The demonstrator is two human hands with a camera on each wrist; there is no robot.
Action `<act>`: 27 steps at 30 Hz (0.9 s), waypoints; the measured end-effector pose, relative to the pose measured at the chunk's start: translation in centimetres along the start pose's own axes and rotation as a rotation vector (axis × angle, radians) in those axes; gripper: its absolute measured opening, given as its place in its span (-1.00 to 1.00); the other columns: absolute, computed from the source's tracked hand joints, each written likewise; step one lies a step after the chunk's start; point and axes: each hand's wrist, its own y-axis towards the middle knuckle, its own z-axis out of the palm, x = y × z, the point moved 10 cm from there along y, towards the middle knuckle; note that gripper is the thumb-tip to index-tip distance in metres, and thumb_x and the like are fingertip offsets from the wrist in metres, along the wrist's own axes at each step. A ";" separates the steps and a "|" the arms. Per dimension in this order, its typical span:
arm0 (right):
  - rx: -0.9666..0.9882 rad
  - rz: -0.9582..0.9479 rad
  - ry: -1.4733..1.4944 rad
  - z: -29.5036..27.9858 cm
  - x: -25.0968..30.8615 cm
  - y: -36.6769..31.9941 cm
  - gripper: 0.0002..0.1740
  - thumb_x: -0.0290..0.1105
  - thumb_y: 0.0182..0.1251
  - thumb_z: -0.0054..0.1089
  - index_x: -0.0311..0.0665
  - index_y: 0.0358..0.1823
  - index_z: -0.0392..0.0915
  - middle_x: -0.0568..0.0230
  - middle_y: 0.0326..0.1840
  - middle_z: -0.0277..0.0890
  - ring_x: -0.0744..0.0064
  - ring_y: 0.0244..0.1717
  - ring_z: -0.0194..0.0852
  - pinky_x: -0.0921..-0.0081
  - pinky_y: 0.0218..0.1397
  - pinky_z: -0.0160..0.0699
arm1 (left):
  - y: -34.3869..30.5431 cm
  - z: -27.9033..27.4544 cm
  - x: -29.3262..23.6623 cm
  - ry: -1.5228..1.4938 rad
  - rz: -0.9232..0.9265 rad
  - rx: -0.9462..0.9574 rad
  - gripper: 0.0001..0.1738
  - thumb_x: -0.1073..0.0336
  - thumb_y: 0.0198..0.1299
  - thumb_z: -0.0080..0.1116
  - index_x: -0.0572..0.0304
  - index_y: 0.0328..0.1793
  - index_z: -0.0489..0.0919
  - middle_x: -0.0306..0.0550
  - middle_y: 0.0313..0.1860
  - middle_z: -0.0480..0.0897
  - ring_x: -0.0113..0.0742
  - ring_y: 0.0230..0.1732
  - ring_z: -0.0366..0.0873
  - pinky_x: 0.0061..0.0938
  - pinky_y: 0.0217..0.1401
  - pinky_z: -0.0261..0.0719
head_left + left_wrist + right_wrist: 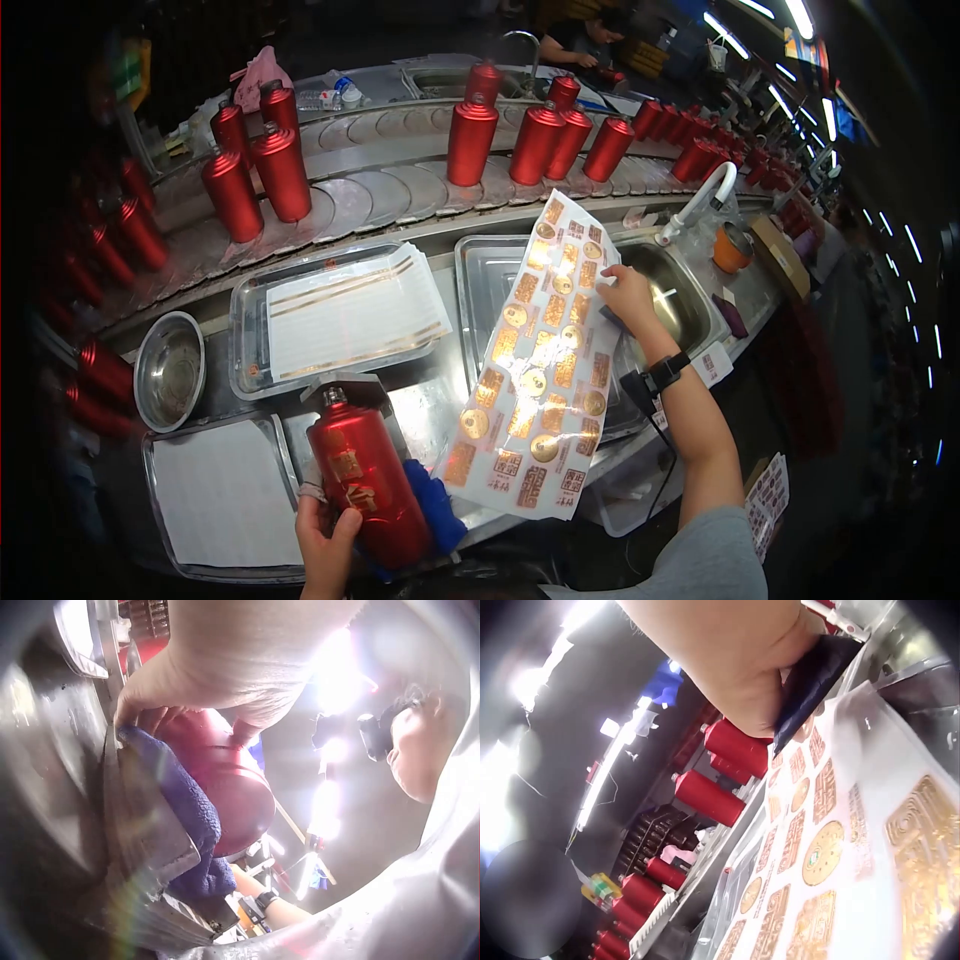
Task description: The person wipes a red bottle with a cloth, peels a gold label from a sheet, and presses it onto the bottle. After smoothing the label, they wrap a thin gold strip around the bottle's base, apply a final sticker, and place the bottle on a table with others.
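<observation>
My left hand (328,545) grips a red bottle (372,480) with gold characters, thumb on its side and fingers around it. The bottle leans with its neck pointing away, against a blue cloth (434,508). In the left wrist view the cloth (191,802) lies right along the bottle (225,787). My right hand (632,300) is at the right edge of a large sheet of gold and brown decals (540,370). The right wrist view shows its thumb against a dark flat piece (814,686), held just over the decal sheet (817,847).
A tray with white striped sheets (240,345), a metal bowl (170,370) and another paper-lined tray (155,480) lie to the left. The sink (665,290) with a white faucet (705,195) is at the right. Several red bottles (472,140) stand on the conveyor (380,195) behind.
</observation>
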 end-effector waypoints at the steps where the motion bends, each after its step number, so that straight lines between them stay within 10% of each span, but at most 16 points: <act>1: -0.044 -0.039 -0.023 -0.1 0.5 0.8 -0.63 -0.23 0.07 0.34 -0.18 -0.07 0.72 -0.05 -0.23 0.69 -0.06 -0.12 0.67 0.17 0.00 0.61 | 0.0 -0.4 0.4 0.020 -0.022 -0.008 -0.20 0.22 0.24 0.27 0.45 0.52 0.22 0.02 0.29 0.51 -0.27 0.27 0.49 -0.39 0.37 0.40; 11: 0.049 -0.056 -0.036 3.9 3.5 10.5 -0.51 -0.26 0.07 0.31 -0.02 0.12 0.66 -0.08 0.00 0.64 -0.09 0.07 0.62 0.12 0.12 0.59 | -0.7 -0.7 0.5 0.053 -0.163 -0.067 -0.44 0.16 0.30 0.30 0.29 0.32 0.44 -0.20 -0.05 0.60 -0.49 -0.15 0.51 -0.59 -0.14 0.48; 18: 0.088 -0.191 -0.346 5.8 8.2 15.5 -0.27 -0.45 0.09 0.25 0.25 0.36 0.46 -0.09 0.17 0.44 -0.16 0.08 0.58 0.06 0.11 0.60 | -0.5 -1.3 1.3 0.023 -0.093 -0.048 -0.26 0.13 0.26 0.37 0.34 0.45 0.34 -0.10 0.13 0.59 -0.35 0.10 0.54 -0.47 0.15 0.50; 27: 0.061 -0.566 -0.373 5.8 10.1 17.2 -0.84 -0.33 0.13 0.29 -0.14 -0.25 0.64 0.11 -0.05 0.53 -0.04 -0.17 0.64 0.08 -0.10 0.62 | -0.4 -0.8 1.4 -0.085 -0.209 -0.012 -0.34 0.11 0.20 0.43 0.31 0.29 0.42 -0.08 0.07 0.60 -0.34 0.06 0.55 -0.45 0.14 0.50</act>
